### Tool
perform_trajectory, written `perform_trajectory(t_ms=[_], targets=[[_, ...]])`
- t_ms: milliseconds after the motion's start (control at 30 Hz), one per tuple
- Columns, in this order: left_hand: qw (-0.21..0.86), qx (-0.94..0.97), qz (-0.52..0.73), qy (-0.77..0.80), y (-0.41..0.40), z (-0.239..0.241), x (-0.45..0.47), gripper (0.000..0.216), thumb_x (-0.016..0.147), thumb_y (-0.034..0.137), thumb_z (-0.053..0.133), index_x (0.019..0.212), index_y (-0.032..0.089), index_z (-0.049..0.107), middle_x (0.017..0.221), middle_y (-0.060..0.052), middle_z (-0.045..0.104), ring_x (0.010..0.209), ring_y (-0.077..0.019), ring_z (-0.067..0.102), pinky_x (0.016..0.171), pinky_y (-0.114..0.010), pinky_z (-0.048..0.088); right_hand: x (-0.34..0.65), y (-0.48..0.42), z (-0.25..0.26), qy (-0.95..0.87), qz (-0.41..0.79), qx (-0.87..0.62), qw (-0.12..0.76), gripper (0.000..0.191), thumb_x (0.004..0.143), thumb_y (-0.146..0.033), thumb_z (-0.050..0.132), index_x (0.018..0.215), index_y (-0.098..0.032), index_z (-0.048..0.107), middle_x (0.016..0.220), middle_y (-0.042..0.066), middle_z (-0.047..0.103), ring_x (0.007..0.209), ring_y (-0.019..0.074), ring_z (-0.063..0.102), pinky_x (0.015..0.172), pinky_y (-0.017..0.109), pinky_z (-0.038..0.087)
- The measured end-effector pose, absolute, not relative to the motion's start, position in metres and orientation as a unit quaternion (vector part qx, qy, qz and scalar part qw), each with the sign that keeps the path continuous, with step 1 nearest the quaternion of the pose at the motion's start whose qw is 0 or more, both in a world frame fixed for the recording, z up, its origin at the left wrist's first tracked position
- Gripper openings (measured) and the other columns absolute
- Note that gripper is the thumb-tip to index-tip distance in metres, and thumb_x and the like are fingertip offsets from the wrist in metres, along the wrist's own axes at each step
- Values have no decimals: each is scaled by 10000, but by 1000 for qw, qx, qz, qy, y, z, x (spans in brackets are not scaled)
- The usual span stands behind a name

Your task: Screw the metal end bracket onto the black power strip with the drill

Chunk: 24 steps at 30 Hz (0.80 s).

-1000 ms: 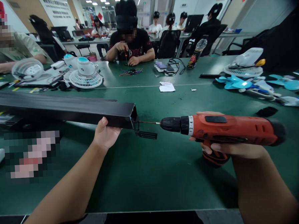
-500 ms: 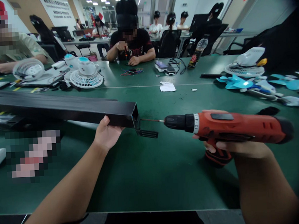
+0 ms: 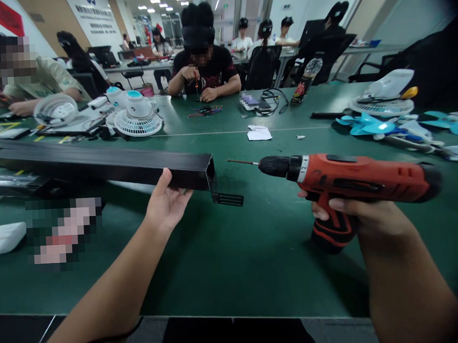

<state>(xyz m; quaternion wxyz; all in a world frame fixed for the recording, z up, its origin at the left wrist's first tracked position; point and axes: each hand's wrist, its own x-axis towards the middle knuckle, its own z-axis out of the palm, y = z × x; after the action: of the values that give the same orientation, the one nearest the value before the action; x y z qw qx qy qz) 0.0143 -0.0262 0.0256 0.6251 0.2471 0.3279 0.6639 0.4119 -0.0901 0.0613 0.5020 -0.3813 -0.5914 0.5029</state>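
My left hand (image 3: 165, 201) grips the near end of a long black square tube (image 3: 98, 165) that runs left across the green table (image 3: 233, 253). A small black slotted bracket (image 3: 227, 198) hangs at the tube's open end. My right hand (image 3: 354, 213) is closed around the handle of a red cordless drill (image 3: 352, 178). The drill lies level, and its thin bit (image 3: 242, 162) points left toward the tube's end with a small gap between them.
White and blue desk fans (image 3: 137, 117) and loose parts lie at the back left. Blue fan blades (image 3: 368, 126) and a fan grille sit at the right. Paper scraps (image 3: 258, 134), cables and a bottle (image 3: 304, 80) are mid-table. Several people sit around the tables.
The drill has pulled back to the right and risen, so its bit has left the tube's end. My left hand keeps hold of the tube.
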Motion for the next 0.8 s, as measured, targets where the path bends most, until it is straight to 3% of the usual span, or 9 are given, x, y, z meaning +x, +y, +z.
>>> perform_trajectory(t_ms=[267,500,667,800], targets=[[598,200,691,352,-27,43,17,551,871,546,980,1291,270,755,1229,-101,852,1338,-332,783,1091,-402,708,411,-91,59,-589,512,-361,510,343,873,-386,1004,1166,-253,886,1017,122,899,548,178,702,485,353,686],[588,171,687,391,-23,59,20,503,815,359,976,1240,222,744,1126,-105,855,1232,-325,811,1097,-401,696,410,-90,63,-582,530,-387,481,334,878,-405,996,1141,-241,871,1018,124,879,571,180,695,467,328,651],[595,178,671,406,-17,67,18,515,802,300,920,1272,213,728,1099,-112,846,1165,-312,815,1093,-421,695,414,-89,63,-606,522,-395,452,334,911,-460,957,1122,-208,903,738,60,764,562,201,678,490,342,659],[591,163,658,437,-14,73,16,472,802,265,870,1245,182,728,1051,-124,833,1077,-306,815,1069,-449,702,413,-90,61,-607,512,-405,452,315,922,-464,947,1097,-204,920,657,52,726,568,217,685,480,333,645]])
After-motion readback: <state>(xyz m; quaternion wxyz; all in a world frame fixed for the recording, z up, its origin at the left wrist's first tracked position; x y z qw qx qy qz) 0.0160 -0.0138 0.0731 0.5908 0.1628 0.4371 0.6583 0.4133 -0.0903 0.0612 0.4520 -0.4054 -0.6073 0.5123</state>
